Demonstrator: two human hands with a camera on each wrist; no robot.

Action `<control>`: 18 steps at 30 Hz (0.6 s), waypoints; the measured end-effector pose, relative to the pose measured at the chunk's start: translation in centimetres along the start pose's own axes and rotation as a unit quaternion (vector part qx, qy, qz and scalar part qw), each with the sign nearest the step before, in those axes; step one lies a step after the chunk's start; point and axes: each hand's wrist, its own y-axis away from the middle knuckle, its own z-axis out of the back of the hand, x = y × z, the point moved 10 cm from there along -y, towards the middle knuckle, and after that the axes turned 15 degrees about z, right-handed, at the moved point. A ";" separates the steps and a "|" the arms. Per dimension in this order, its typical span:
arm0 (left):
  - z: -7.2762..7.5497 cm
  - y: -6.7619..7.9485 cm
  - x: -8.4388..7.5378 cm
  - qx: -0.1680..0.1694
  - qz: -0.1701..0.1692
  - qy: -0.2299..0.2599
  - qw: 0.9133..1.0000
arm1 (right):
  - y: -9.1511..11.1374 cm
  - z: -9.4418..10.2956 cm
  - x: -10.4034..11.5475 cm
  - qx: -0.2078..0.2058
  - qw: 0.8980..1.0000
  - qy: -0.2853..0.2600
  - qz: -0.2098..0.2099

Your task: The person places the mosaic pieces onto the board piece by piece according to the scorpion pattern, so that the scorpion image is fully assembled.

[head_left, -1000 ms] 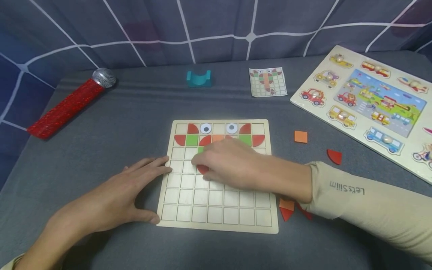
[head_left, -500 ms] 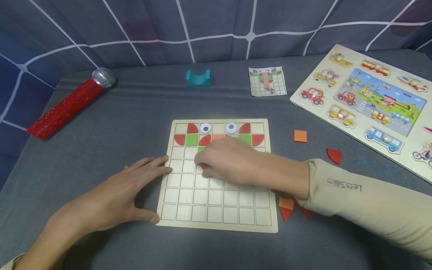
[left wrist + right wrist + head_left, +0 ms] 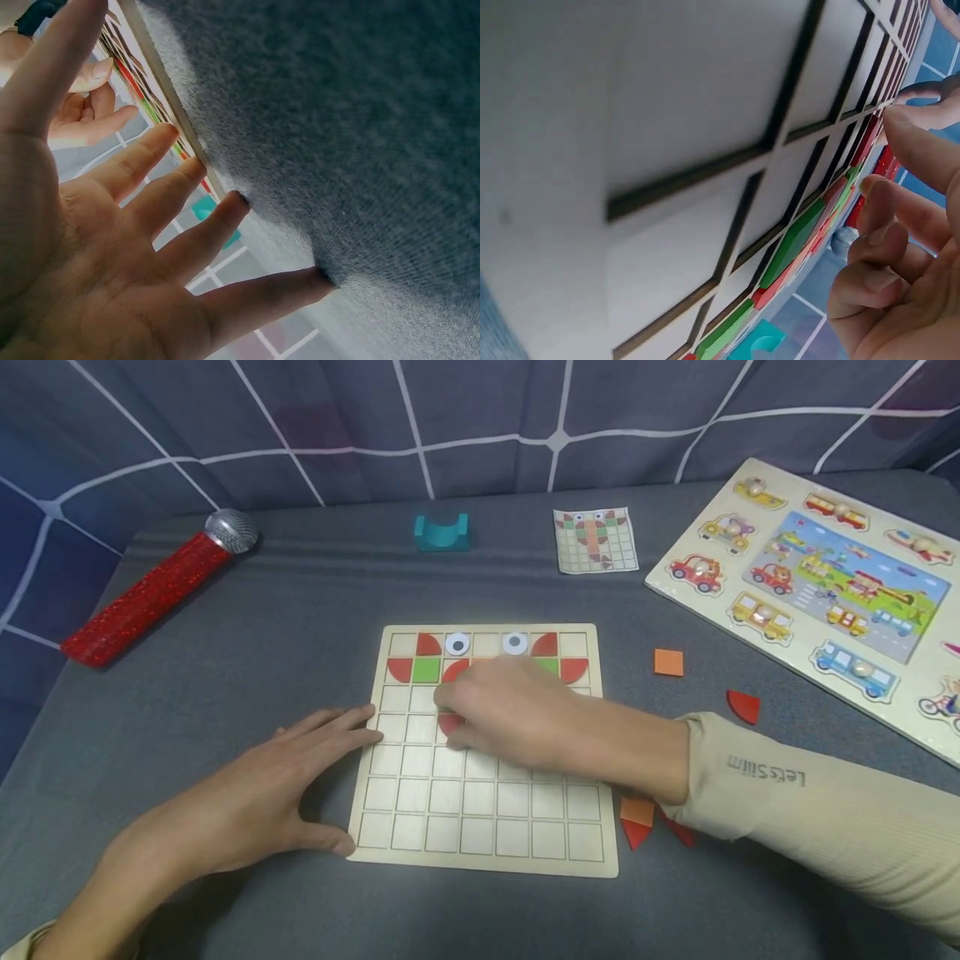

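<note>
The wooden grid board (image 3: 480, 837) lies flat with red, green, orange and eye tiles in its far rows. My left hand (image 3: 281, 797) has its fingers spread, touching the board's left edge with thumb and fingertips. Over the board, my right hand (image 3: 517, 714) brackets a red quarter-circle tile (image 3: 450, 724) between thumb and index finger, in the fourth row, third column. In the right wrist view the thumb sits at one end of that red tile (image 3: 867, 139), the other fingers curled in. My right hand covers several tiles in the middle.
An orange square (image 3: 668, 662) and a red quarter-circle (image 3: 743, 707) lie right of the board; more pieces, including an orange one (image 3: 637, 812), sit by the right forearm. Behind are a microphone (image 3: 161, 589), teal holder (image 3: 442, 534), pattern card (image 3: 596, 542) and vehicle puzzle (image 3: 795, 610).
My right fingers have shifted slightly away from me, and the red tile has moved a little farther up the board. My left hand stays put.
</note>
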 end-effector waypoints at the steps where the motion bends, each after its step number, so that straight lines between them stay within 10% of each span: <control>1: 0.0 0.0 0.0 0.000 0.000 0.000 1.000 | 0.0 0.1 0.0 -0.003 1.000 0.002 -0.001; 18: -0.1 0.0 0.0 -0.003 -0.003 -0.004 1.000 | 0.1 -0.6 0.3 0.035 0.999 -0.010 0.008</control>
